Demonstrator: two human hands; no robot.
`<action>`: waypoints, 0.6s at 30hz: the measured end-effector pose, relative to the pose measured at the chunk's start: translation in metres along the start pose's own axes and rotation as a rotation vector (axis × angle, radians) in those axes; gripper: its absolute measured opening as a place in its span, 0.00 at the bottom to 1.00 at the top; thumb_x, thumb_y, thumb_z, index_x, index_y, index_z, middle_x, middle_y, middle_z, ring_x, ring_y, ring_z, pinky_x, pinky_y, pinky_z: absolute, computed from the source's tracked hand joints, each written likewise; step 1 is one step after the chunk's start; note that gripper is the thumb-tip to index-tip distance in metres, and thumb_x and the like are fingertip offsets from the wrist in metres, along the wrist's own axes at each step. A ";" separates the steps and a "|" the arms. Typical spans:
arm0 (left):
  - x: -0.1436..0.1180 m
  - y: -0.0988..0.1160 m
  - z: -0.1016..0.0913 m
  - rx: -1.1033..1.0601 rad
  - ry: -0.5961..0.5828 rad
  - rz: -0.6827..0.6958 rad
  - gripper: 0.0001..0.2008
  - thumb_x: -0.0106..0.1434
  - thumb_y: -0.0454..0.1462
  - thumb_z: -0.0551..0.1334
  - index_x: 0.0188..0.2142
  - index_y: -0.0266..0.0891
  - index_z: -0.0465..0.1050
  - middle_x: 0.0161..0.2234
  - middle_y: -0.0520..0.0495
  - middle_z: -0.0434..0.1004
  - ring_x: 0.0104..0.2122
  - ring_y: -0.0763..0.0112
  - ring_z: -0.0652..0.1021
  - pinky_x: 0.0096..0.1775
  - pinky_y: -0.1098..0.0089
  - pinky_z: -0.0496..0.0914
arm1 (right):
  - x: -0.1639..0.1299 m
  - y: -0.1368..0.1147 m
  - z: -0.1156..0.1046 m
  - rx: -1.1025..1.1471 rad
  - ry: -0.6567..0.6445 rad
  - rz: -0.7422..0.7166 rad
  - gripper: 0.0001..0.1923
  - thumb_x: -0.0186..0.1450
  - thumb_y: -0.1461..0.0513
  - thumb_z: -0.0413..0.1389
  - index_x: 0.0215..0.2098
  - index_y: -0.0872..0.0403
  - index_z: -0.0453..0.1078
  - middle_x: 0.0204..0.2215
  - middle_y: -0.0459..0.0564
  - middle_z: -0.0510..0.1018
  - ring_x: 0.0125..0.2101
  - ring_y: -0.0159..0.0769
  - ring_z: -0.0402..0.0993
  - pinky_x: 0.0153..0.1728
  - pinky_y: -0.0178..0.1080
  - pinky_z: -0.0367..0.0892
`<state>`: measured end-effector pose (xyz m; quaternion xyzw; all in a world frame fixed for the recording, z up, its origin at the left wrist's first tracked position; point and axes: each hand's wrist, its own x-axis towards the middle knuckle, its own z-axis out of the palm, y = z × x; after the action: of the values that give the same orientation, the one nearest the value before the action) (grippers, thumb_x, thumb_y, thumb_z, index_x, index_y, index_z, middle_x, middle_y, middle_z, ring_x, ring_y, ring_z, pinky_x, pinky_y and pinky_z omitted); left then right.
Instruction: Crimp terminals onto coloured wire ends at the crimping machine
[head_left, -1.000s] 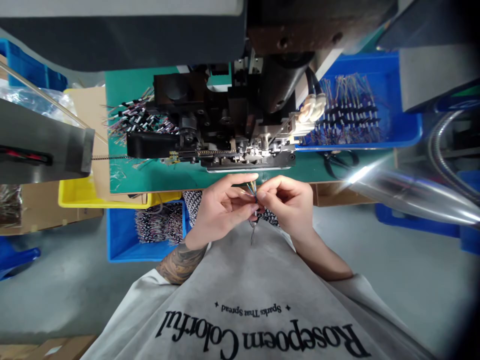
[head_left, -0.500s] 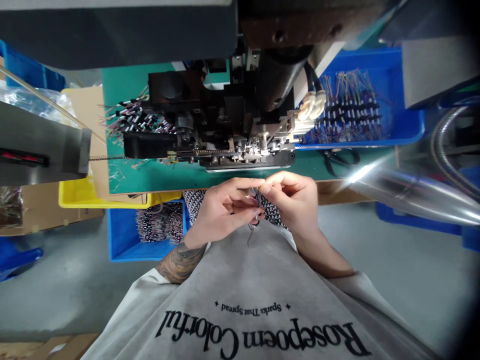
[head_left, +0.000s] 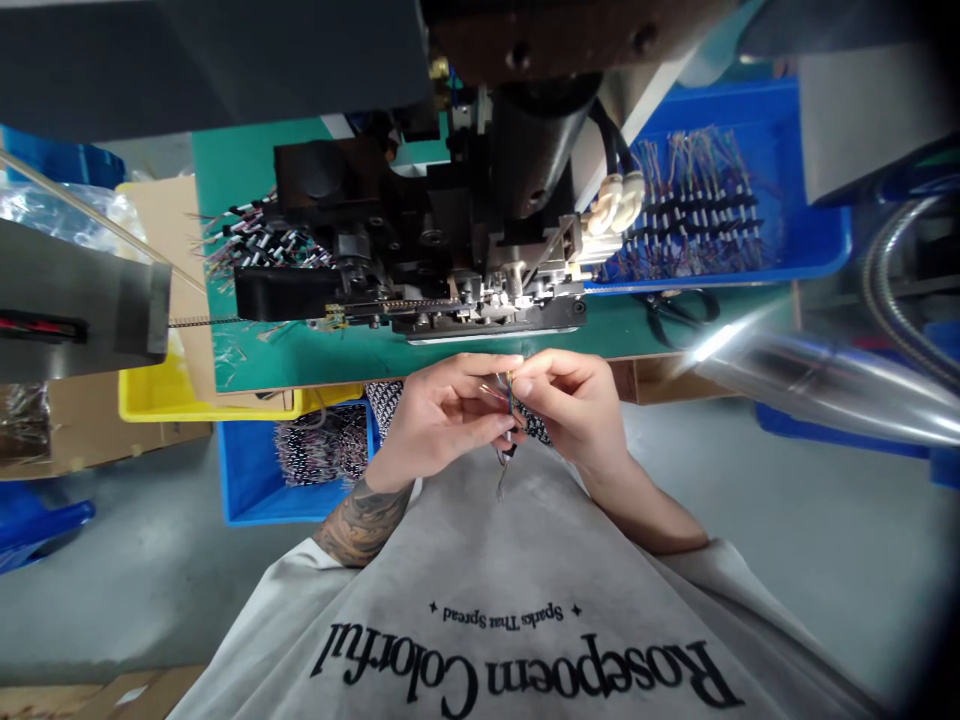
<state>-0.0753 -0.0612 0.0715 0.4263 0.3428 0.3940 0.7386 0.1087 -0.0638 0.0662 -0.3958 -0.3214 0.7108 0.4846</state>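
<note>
Between my two hands is a small wire harness (head_left: 511,400) with thin coloured strands and a dark sleeve low down. My left hand (head_left: 442,415) grips its lower part between thumb and fingers, and loose wire ends hang below over the shirt. With thumb and forefinger, my right hand (head_left: 574,405) pinches the upper wire ends. Both hands are just in front of the table's edge, below a black crimping machine (head_left: 431,230). A metal terminal strip (head_left: 202,322) runs into the machine from the left. Fingers hide part of the harness.
Bundled harnesses lie in a blue tray (head_left: 795,265) at right, with black-handled scissors (head_left: 679,315) before it. More harnesses (head_left: 247,240) lie on the green table (head_left: 300,370) at left. A yellow bin (head_left: 202,405), a blue bin (head_left: 247,505) and a shiny lamp (head_left: 825,375) stand around.
Both hands have shifted slightly left with the harness, and its coloured wires show a little more between the fingers. The whole view has also moved a little.
</note>
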 end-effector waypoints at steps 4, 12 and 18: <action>0.000 0.000 0.000 0.031 0.000 0.001 0.24 0.66 0.34 0.76 0.59 0.50 0.79 0.38 0.51 0.88 0.35 0.64 0.89 0.34 0.69 0.87 | 0.000 -0.001 0.001 0.002 0.014 0.015 0.07 0.65 0.58 0.70 0.33 0.51 0.80 0.19 0.40 0.78 0.16 0.27 0.71 0.18 0.32 0.70; -0.001 -0.003 -0.001 0.096 0.004 0.014 0.24 0.66 0.36 0.75 0.60 0.50 0.79 0.39 0.50 0.89 0.35 0.64 0.89 0.34 0.68 0.87 | -0.001 -0.003 0.005 0.013 0.048 0.029 0.09 0.64 0.58 0.70 0.30 0.52 0.78 0.18 0.39 0.77 0.15 0.26 0.68 0.17 0.32 0.70; -0.001 -0.003 0.002 0.094 0.014 0.020 0.23 0.66 0.34 0.75 0.59 0.51 0.79 0.39 0.51 0.88 0.36 0.66 0.89 0.36 0.68 0.87 | -0.001 -0.001 0.010 0.078 0.071 0.015 0.09 0.64 0.59 0.68 0.29 0.52 0.76 0.16 0.37 0.72 0.15 0.25 0.65 0.16 0.31 0.68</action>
<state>-0.0732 -0.0635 0.0693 0.4613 0.3617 0.3876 0.7114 0.1010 -0.0653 0.0718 -0.4041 -0.2730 0.7119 0.5053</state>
